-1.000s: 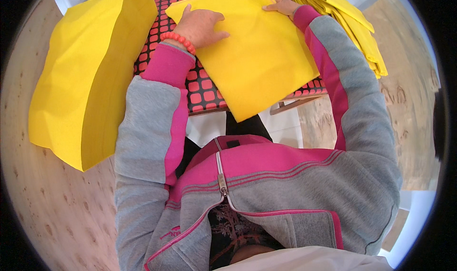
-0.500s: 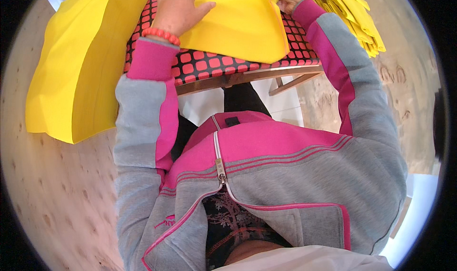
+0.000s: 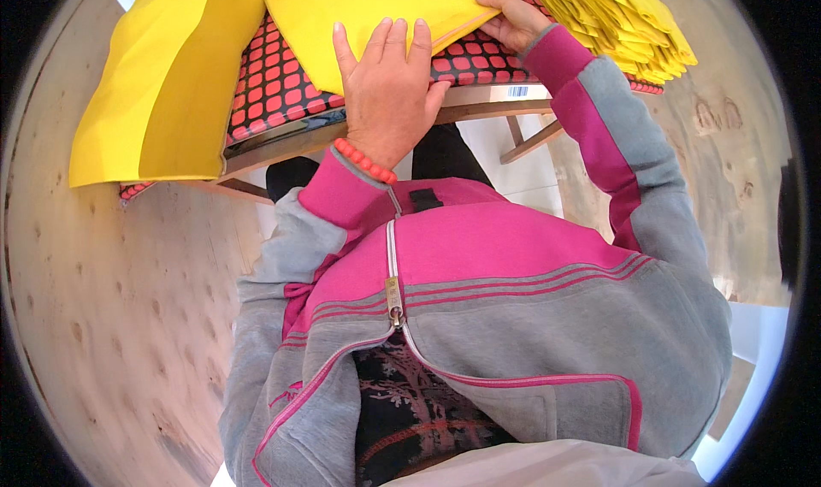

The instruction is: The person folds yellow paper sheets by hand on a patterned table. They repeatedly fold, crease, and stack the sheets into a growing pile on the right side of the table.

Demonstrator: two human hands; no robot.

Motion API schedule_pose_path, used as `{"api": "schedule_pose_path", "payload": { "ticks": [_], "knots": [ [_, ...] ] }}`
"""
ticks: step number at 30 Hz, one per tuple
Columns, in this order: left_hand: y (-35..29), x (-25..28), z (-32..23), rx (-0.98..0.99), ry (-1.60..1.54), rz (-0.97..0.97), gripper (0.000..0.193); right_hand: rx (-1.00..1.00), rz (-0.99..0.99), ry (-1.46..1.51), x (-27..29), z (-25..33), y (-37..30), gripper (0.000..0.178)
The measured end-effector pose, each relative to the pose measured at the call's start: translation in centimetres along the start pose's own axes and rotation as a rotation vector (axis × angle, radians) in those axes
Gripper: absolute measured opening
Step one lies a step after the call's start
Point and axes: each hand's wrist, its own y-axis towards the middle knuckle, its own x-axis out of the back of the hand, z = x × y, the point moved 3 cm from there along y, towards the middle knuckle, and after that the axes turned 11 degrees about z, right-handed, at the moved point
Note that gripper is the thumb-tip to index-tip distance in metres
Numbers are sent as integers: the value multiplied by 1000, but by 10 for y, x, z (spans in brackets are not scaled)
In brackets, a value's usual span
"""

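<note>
A flat yellow fabric piece (image 3: pixel 376 0) lies at an angle on a table with a red-and-black patterned cover (image 3: pixel 278 94). Spread flat, the fingers of my left hand (image 3: pixel 386 94) rest on its near part, and a red bead bracelet circles that wrist. My right hand (image 3: pixel 511 23) pinches the fabric's right edge between thumb and fingers. To the left stands a thick stack of yellow fabric (image 3: pixel 128 85). Beyond my right hand lies a pile of folded yellow pieces (image 3: pixel 633 25), fanned out near the table's right end.
The table's wooden frame (image 3: pixel 475 111) runs along its near edge, close to my body. Wood-patterned flooring (image 3: pixel 128 299) spreads on both sides, and pale tiles (image 3: pixel 505 175) show under the table.
My left hand has moved right and nearer to me, onto the fabric's near part. The yellow piece has turned, its near edge now slanting up to the right.
</note>
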Motion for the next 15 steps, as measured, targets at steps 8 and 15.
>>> {"api": "schedule_pose_path", "payload": {
  "ticks": [8,15],
  "knots": [
    [10,-20,-13,0,55,-51,65,30,86,158,-12,-12,-43,33],
    [26,-28,-8,-2,234,35,27,82,118,231,-13,-24,-61,33]
  ]
}}
